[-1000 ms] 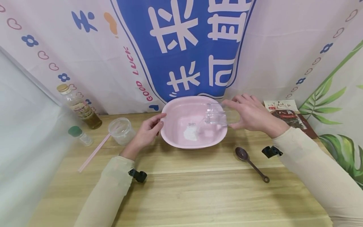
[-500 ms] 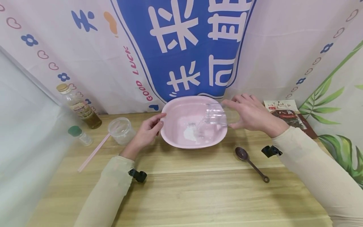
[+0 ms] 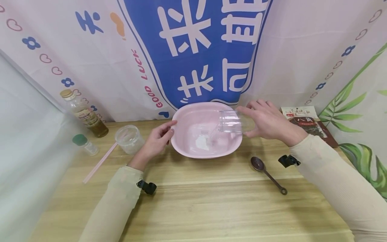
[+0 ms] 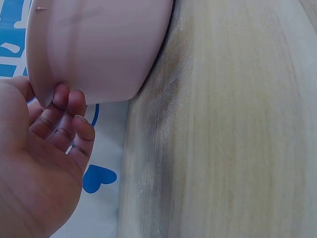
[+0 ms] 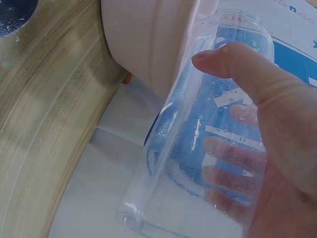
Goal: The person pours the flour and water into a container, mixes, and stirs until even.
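Note:
A pink basin [image 3: 185, 129] stands on the table against the backdrop. My left hand [image 3: 157, 139] pinches its left rim; in the left wrist view, curled fingertips [image 4: 62, 94] lie under the rim. My right hand [image 3: 269, 121] grips a clear glass cup [image 3: 229, 121] tipped on its side, its mouth over the basin's right part. A thin stream of clear liquid [image 3: 214, 131] runs from the mouth into the basin. White powder [image 3: 202, 143] lies in a patch on the basin floor. The right wrist view shows thumb and fingers wrapped around the glass cup [image 5: 193, 144].
To the left stand an oil bottle [image 3: 89, 117], a green-capped shaker [image 3: 86, 144] and a clear plastic tub [image 3: 130, 139], with pink chopsticks [image 3: 99, 163] beside it. At right lie a brown measuring spoon [image 3: 269, 174] and a spice packet [image 3: 311, 126].
Liquid keeps running from the tipped cup, and its pool has spread over the basin floor, covering the printed mark. The powder patch looks somewhat smaller. Both hands have stayed almost still.

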### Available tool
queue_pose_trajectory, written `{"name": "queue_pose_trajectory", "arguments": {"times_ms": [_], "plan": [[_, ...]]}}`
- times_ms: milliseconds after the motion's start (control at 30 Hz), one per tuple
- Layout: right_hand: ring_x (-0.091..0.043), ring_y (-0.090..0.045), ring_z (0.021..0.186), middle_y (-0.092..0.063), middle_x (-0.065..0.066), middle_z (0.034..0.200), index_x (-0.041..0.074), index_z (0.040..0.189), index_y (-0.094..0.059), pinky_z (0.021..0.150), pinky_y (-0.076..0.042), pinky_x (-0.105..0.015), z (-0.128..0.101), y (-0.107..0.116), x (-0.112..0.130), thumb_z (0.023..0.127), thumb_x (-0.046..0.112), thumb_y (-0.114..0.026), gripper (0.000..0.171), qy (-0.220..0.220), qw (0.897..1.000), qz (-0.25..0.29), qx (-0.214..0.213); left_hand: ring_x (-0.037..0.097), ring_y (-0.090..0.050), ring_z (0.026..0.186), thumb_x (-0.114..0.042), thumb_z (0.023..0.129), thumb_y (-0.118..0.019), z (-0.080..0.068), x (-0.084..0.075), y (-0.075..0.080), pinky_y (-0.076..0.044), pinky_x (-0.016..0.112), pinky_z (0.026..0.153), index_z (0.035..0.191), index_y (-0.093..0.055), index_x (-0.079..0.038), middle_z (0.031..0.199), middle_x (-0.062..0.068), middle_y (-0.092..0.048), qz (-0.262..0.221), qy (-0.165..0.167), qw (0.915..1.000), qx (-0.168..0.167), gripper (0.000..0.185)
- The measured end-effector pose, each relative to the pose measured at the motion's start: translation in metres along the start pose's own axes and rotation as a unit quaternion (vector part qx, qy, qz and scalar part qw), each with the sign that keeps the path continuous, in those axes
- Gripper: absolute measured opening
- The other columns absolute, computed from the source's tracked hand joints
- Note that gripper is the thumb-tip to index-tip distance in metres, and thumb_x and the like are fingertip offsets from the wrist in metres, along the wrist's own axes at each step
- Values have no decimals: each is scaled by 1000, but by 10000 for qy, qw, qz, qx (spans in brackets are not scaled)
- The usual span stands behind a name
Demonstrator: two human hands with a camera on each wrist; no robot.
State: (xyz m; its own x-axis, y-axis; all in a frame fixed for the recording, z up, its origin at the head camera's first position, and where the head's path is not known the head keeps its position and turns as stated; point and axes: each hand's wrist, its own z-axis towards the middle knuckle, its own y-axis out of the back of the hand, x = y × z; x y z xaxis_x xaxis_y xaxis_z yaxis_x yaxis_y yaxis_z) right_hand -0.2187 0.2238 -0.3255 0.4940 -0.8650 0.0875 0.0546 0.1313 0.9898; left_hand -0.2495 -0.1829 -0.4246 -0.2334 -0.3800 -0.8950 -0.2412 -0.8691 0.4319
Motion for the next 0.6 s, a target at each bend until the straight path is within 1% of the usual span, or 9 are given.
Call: {"name": "queue_pose_trajectory", "arguments": {"times_ms": [167, 400, 600], "plan": [[-39, -54, 123, -65, -17, 134, 17, 157, -56, 105, -44, -60, 0, 1, 1, 80, 37, -94, 89, -1, 10000, -14, 50, 18, -54, 72, -13, 112, -53, 0, 0, 0, -48, 23, 62, 154, -57, -1, 90, 6, -55, -14, 9, 10000, 3, 43], [-38, -53, 123, -64, -17, 134, 17, 159, -54, 103, -44, -58, 1, 3, 2, 82, 38, -92, 89, 59, 9999, -56, 87, 23, -55, 73, -13, 112, -55, 1, -1, 0, -47, 23, 62, 153, -58, -1, 91, 9, -55, -11, -41, 10000, -29, 43], [-38, -54, 123, -64, -17, 134, 17, 158, -56, 104, -44, -58, 1, 3, 3, 81, 39, -93, 88, 107, 9998, -148, 63, 22, -55, 73, -12, 112, -55, 1, -1, 0, -47, 24, 62, 154, -57, 0, 91, 10, -55, -14, -51, 10000, -16, 43]]}}
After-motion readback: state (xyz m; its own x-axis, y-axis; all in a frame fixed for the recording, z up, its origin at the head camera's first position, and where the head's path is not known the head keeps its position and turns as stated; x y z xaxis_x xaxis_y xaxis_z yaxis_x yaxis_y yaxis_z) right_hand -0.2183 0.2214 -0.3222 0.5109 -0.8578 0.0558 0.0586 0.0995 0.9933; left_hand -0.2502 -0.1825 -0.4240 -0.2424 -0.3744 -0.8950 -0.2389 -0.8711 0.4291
